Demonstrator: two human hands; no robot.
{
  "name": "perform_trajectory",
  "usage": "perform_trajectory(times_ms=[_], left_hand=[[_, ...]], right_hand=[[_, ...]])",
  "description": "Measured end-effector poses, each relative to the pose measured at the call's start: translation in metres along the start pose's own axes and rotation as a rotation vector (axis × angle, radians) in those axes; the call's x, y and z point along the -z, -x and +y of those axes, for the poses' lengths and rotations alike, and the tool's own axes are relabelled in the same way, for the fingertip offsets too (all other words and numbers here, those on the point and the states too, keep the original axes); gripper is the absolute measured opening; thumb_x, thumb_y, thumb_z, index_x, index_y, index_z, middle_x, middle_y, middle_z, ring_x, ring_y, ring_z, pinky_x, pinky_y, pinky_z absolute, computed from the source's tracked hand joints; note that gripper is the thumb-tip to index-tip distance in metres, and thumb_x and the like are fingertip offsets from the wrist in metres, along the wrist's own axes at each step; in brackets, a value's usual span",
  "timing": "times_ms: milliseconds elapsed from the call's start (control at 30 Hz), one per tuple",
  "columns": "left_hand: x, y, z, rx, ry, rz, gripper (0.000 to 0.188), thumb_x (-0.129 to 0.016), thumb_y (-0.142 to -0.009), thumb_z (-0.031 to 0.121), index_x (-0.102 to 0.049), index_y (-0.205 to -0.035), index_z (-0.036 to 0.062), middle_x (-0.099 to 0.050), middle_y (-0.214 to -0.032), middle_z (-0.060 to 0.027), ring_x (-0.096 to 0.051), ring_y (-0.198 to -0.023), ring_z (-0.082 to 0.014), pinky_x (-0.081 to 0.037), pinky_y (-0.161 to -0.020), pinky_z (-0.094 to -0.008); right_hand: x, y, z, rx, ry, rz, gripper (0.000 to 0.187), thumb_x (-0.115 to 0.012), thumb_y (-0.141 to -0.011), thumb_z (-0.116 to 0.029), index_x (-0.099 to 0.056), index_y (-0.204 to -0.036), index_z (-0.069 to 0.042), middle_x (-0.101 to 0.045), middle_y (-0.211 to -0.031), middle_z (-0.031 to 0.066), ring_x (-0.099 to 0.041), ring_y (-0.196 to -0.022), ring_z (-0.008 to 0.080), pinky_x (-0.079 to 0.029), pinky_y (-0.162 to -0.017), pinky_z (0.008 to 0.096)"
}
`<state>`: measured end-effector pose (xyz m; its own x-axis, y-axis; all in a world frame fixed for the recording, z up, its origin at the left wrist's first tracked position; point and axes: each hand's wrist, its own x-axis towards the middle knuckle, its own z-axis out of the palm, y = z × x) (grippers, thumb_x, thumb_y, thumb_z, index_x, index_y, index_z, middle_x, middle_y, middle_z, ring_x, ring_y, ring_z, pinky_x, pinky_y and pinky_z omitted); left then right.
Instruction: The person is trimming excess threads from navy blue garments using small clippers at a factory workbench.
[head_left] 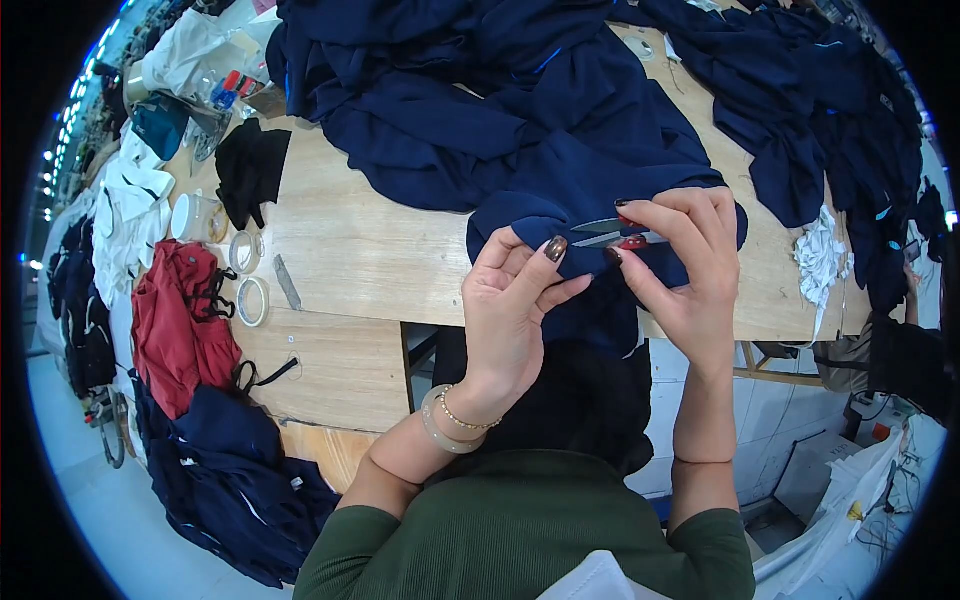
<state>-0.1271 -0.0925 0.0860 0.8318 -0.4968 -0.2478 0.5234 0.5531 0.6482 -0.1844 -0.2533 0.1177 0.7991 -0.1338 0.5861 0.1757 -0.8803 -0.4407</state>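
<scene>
A navy blue garment (560, 150) lies heaped over the table in front of me, its near part hanging over the front edge toward my lap. My left hand (503, 320) is closed on a fold of this garment, pinching it between thumb and fingers. Thread snips (598, 240) with slim metal blades and red on the handle are in my right hand (692, 270), held between thumb and fingers. Their blades point left and lie close to the pinched fold, slightly apart at the tips. Whether they touch the cloth I cannot tell.
Left on the wooden table (370, 260) are two tape rolls (253, 302), a grey strip (287, 283), a white tub (190, 217) and black cloth (250, 170). A red garment (178, 330) hangs over the left edge. More navy clothes (790, 100) and white scraps (822, 258) lie right.
</scene>
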Motion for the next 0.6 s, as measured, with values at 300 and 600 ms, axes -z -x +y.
perform_trajectory(times_ms=[300, 600], left_hand=[[0.001, 0.001, -0.001, 0.006, 0.004, -0.015, 0.016, -0.058, -0.095, 0.005, -0.056, -0.111, 0.0042, -0.062, -0.087, 0.0003, -0.063, -0.075, -0.0046, -0.062, -0.078, -0.0323], [0.001, 0.0, -0.001, -0.005, 0.006, -0.038, 0.018, -0.057, -0.094, 0.0, -0.053, -0.112, 0.0011, -0.065, -0.101, -0.0067, -0.067, -0.09, -0.0116, -0.061, -0.084, -0.0335]], right_hand=[[-0.012, 0.007, 0.008, -0.212, -0.35, -0.029, 0.031, -0.076, -0.07, -0.013, -0.069, -0.1, -0.005, -0.061, -0.089, 0.0051, -0.049, -0.084, 0.0213, -0.04, -0.072, 0.0291], [-0.001, 0.009, 0.006, -0.075, -0.07, 0.03, 0.033, -0.077, -0.069, -0.013, -0.07, -0.1, -0.009, -0.061, -0.091, 0.0034, -0.047, -0.086, 0.0218, -0.038, -0.073, 0.0316]])
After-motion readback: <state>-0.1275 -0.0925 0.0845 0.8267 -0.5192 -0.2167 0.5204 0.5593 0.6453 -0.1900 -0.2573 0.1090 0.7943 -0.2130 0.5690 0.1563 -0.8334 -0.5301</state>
